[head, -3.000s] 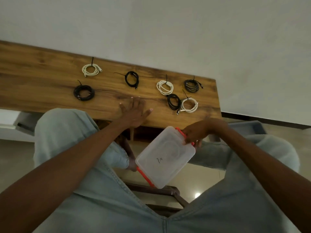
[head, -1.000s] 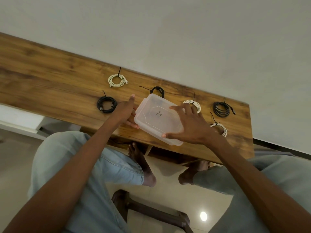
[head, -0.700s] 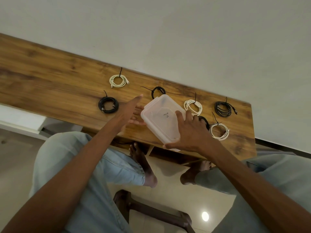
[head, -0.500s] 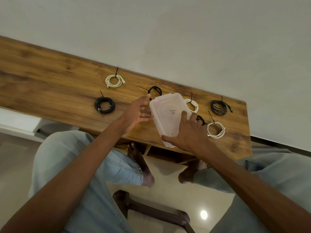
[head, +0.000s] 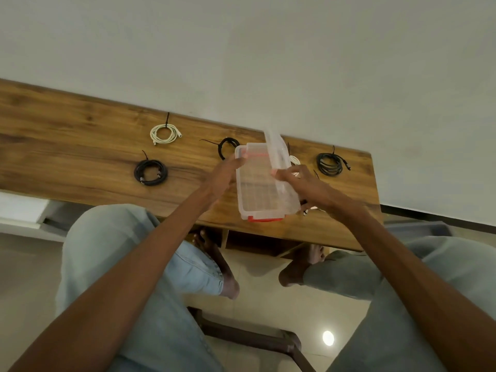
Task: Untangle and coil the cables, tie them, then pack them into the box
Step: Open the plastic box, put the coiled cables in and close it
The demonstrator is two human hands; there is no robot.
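Note:
A clear plastic box (head: 256, 194) with red clips stands on the wooden table (head: 80, 162) near its front edge. My left hand (head: 221, 175) holds the box's left side. My right hand (head: 303, 183) grips the clear lid (head: 277, 154), which is lifted on edge along the box's right side. Tied coils lie on the table: a white coil (head: 163, 133) and a black coil (head: 150, 172) at the left, a black coil (head: 226, 146) behind the box, a black coil (head: 330, 163) at the right. A white coil (head: 294, 159) shows partly behind the lid.
The table backs against a pale wall (head: 268, 63). Its front edge runs just below the box, with my knees (head: 112, 237) and bare feet beneath it. A dark stool frame (head: 255, 339) stands on the tiled floor between my legs.
The box came from my lap onto the table. In the last half second its lid came off the base and now stands tilted up in my right hand; my left hand moved onto the box's side.

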